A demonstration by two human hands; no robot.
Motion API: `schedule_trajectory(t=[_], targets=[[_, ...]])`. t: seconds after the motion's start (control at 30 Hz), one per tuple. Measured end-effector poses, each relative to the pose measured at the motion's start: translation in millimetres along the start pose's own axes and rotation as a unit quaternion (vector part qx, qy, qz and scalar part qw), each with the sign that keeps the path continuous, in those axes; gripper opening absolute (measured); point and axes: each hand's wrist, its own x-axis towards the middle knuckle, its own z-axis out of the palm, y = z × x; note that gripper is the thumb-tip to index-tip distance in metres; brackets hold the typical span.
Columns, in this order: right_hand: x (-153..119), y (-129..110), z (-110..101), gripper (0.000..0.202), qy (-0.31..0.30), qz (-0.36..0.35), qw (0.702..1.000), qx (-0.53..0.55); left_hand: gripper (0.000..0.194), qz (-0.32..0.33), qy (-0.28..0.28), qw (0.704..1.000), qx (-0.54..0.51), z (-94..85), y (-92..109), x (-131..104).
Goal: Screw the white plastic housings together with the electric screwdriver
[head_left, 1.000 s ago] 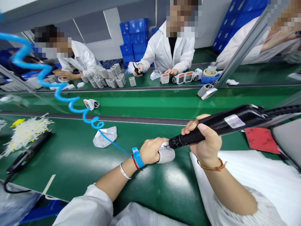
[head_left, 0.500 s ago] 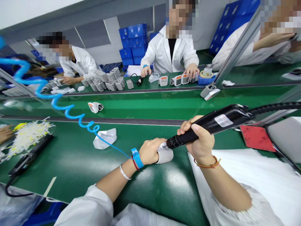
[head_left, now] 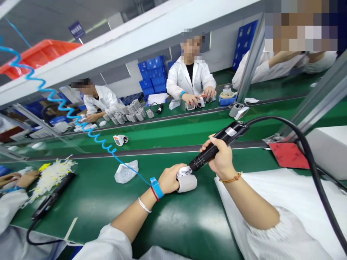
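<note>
My left hand (head_left: 168, 179) is closed around a small white-and-grey plastic housing (head_left: 187, 183), which rests on the green bench (head_left: 162, 224). A blue wrist strap (head_left: 156, 187) with a coiled blue cord is on my left wrist. In my right hand (head_left: 221, 157) is a black electric screwdriver (head_left: 215, 144), tilted, its cable running off to the right. The screwdriver's nose is at the upper right end of the housing; the bit tip and any screw are too small to make out. Left of my left hand lies a clear bag of small metal parts (head_left: 127, 172).
A white sheet (head_left: 284, 202) and a red pad (head_left: 289, 155) are at right. At left lie another black screwdriver (head_left: 52, 196), a heap of white-and-yellow pieces (head_left: 54, 178) and a co-worker's hands (head_left: 25, 179). Beyond runs a green conveyor (head_left: 162, 133) carrying housings; co-workers sit behind it.
The camera view has tilted up and shifted. My right hand and the screwdriver have drawn back slightly, baring more of the housing's white top. The co-worker opposite has both hands on housings.
</note>
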Motion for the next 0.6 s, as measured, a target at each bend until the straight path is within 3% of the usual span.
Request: schedule_trajectory(t=[0.07, 0.17, 0.27, 0.33, 0.37, 0.47, 0.5, 0.6], targets=[[7.9, -9.1, -3.9, 0.024, 0.045, 0.010, 0.999, 0.016, 0.046, -0.008, -0.006, 1.000, 0.006, -2.3, -4.6, -4.4], [17.0, -18.2, -10.3, 0.022, 0.082, -0.048, 0.995, -0.006, 0.043, -0.032, -0.002, 0.999, 0.044, -8.1, -14.4, -13.1], [22.5, -11.6, -17.4, 0.024, 0.063, -0.112, 0.986, -0.107, 0.034, -0.086, 0.034, 0.994, 0.063, -16.7, -28.0, -15.8], [25.2, -0.2, -21.8, 0.026, 0.034, -0.119, 0.971, -0.206, 0.025, -0.157, 0.084, 0.984, -0.024, -22.9, -39.6, -8.6], [26.5, 5.7, -23.7, 0.027, 0.022, -0.117, 0.961, -0.251, 0.022, -0.205, 0.117, 0.966, -0.108, -25.9, -46.1, -1.9], [29.8, 17.7, -27.8, 0.026, 0.011, -0.122, 0.940, -0.318, 0.016, -0.312, 0.205, 0.864, -0.338, -33.8, -67.5, 27.0], [30.6, 19.0, -28.7, 0.026, 0.014, -0.125, 0.938, -0.321, 0.014, -0.323, 0.230, 0.838, -0.375, -36.1, -74.4, 37.4], [32.0, 17.8, -30.4, 0.026, 0.020, -0.131, 0.938, -0.320, 0.009, -0.311, 0.305, 0.798, -0.417, -40.9, -89.8, 61.2]])
